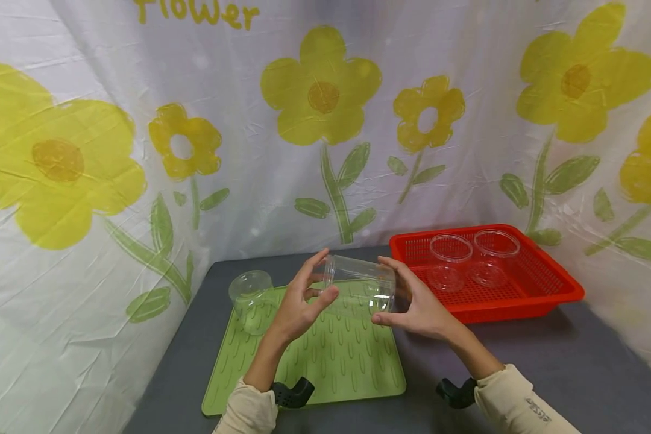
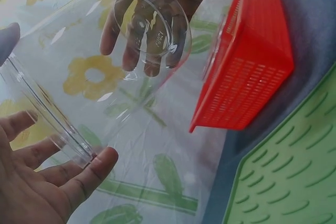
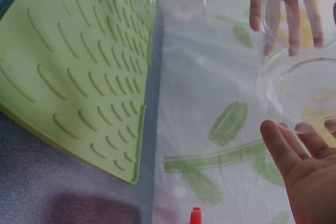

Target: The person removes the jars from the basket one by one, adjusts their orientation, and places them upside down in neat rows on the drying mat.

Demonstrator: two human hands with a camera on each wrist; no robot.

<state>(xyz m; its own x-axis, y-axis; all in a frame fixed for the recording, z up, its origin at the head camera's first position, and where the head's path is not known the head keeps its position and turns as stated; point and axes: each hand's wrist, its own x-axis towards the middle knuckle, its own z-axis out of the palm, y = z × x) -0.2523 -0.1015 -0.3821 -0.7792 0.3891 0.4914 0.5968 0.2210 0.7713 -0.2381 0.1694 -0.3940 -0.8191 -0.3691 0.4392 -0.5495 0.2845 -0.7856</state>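
Note:
A clear plastic jar (image 1: pixel 358 283) is held on its side above the green ridged mat (image 1: pixel 347 367). My left hand (image 1: pixel 298 307) grips the rim end, thumb in front and fingers behind. At the base end, my right hand (image 1: pixel 420 304) holds the jar between thumb and fingers. The left wrist view shows ringed ridges at the rim, with my left hand (image 2: pixel 42 187) by them, and a round base with raised marks. From the right wrist view, the fingertips of my right hand (image 3: pixel 320 182) lie at the base edge.
Another clear jar (image 1: pixel 251 301) stands on the mat's back left part. A red plastic basket (image 1: pixel 493 312) at the right holds two clear jars, one nearer (image 1: pixel 447 277) and one farther right (image 1: pixel 496 265). A flower-print curtain (image 1: pixel 249 199) hangs behind the grey table (image 1: pixel 564 374).

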